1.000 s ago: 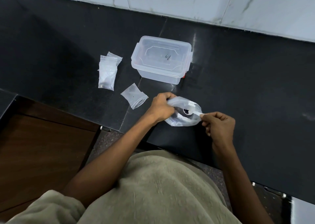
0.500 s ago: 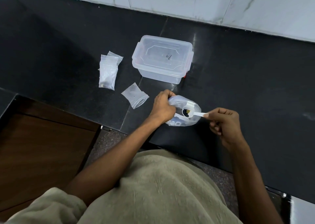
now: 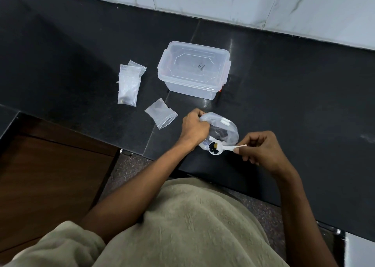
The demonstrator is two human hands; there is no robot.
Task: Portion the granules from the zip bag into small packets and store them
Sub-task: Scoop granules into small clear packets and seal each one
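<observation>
The zip bag (image 3: 222,129) is gripped at its left edge by the left hand (image 3: 194,127), whose fingers are curled round the gathered plastic, and it is held on the black counter (image 3: 294,96). Dark granules (image 3: 220,133) are seen through the bag's clear wall, just right of that grip. A small white spoon (image 3: 221,148) is pinched by its handle between thumb and fingers of the right hand (image 3: 261,150); its bowl lies left of the pinch, at the bag's near edge and just below the left hand, and dark granules are carried in it. An empty small packet (image 3: 161,113) lies flat on the counter just left of the left hand. A stack of packets (image 3: 128,86) lies further left and farther back. A lidded clear container (image 3: 193,68) stands behind both hands, apart from them.
</observation>
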